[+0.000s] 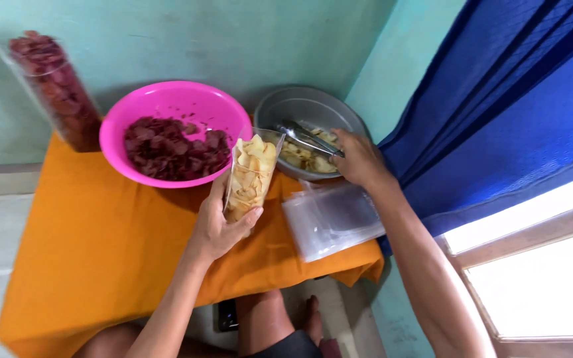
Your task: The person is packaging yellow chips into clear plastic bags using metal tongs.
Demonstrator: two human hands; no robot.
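Orange cloth covers the low counter (101,245) on which everything stands. The left hand (223,225) is closed around the lower part of a clear plastic bag of pale yellow chips (250,176), holding it upright with its open mouth up; the bag's long axis runs nearly vertical, leaning slightly to the right. The right hand (361,159) grips the handle end of a pair of metal tongs (306,138), whose long axis runs up and to the left from the hand, the tips lying over the loose pale chips in the round grey metal basin (303,106). The bag's mouth lies just left of the tong tips, beside the basin's near rim, so the right hand is the nearer one to the loose chips. A bright pink plastic bowl of dark red chips (174,129) sits left of the basin, touching the bag from behind. A stack of empty clear plastic bags (329,222) lies below the right wrist. A filled tall clear bag of red chips (58,89) stands against the wall at far left.
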